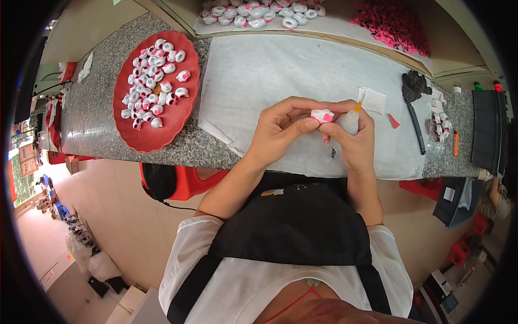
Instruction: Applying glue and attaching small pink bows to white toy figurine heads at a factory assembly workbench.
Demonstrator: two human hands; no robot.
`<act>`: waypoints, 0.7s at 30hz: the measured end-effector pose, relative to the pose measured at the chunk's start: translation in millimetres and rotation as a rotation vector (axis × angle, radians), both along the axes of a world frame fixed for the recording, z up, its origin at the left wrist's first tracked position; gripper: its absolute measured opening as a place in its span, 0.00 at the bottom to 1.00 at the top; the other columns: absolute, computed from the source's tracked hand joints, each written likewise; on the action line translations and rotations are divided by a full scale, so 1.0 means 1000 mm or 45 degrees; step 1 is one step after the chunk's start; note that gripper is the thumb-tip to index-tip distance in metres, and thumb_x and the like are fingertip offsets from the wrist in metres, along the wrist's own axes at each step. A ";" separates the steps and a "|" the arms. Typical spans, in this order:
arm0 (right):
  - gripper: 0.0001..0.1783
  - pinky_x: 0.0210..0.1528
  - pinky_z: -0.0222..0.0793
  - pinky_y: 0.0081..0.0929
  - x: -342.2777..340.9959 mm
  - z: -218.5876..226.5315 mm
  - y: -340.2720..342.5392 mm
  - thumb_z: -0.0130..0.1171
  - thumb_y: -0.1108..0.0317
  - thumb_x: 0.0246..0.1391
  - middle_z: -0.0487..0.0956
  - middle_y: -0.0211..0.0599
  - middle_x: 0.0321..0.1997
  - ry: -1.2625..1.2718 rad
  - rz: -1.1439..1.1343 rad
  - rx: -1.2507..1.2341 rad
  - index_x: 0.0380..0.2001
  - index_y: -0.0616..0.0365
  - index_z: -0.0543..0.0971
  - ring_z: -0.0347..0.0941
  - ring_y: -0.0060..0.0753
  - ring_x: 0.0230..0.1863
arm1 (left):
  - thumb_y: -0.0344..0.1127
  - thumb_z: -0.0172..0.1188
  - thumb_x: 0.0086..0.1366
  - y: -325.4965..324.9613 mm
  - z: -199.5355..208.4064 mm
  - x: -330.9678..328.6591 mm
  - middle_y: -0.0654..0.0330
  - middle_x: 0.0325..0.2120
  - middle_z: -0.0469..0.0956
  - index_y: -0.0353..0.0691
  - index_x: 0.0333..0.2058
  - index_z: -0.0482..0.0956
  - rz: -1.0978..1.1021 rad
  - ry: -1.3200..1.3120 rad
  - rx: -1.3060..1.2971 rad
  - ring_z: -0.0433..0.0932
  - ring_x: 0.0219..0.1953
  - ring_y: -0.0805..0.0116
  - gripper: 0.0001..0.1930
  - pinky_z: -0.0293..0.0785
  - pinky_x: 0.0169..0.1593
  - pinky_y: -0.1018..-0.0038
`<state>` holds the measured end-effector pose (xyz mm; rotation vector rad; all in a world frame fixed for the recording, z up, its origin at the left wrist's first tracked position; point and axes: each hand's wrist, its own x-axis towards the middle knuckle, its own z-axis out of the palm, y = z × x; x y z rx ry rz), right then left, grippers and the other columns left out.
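Between the fingertips of both hands sits a small white piece with pink parts (322, 116). My left hand (283, 127) pinches it from the left with thumb and fingers. My right hand (356, 140) touches its right side with thumb and fingertip, and also holds a glue bottle (348, 122) with a thin orange-yellow nozzle pointing up and away. The hands are above white paper (259, 70) on the worktop. A red scalloped tray (154, 143) to the left carries many similar white and pink pieces.
A shelf at the back bears white pieces (259, 13) and a heap of pink parts (391, 24). To the right are a white pad (372, 101), a red scrap (393, 121), a black-handled tool (416, 129) and an orange cutter (456, 143). A red stool (189, 183) stands below.
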<state>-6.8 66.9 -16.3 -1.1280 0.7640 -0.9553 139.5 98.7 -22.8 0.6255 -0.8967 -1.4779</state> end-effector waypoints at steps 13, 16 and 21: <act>0.14 0.15 0.60 0.15 -0.003 0.001 -0.004 0.54 0.79 0.36 0.72 0.37 0.22 0.026 0.055 0.013 0.32 0.67 0.71 0.65 0.21 0.16 | 0.24 0.54 0.50 0.003 -0.006 -0.003 0.58 0.32 0.74 0.34 0.35 0.72 0.245 -0.382 -0.151 0.71 0.37 0.72 0.11 0.65 0.42 0.78; 0.14 0.16 0.61 0.16 -0.006 -0.001 -0.007 0.54 0.79 0.36 0.73 0.39 0.24 -0.037 0.134 0.070 0.32 0.67 0.71 0.66 0.22 0.17 | 0.24 0.54 0.49 0.004 -0.005 -0.004 0.59 0.31 0.74 0.35 0.34 0.73 0.244 -0.359 -0.127 0.72 0.36 0.73 0.10 0.65 0.41 0.79; 0.14 0.16 0.61 0.16 -0.009 -0.002 -0.008 0.55 0.79 0.35 0.73 0.41 0.29 -0.049 0.168 0.087 0.31 0.66 0.71 0.66 0.23 0.18 | 0.24 0.55 0.49 0.005 -0.007 -0.004 0.60 0.31 0.75 0.37 0.33 0.74 0.252 -0.398 -0.143 0.72 0.35 0.75 0.10 0.64 0.41 0.80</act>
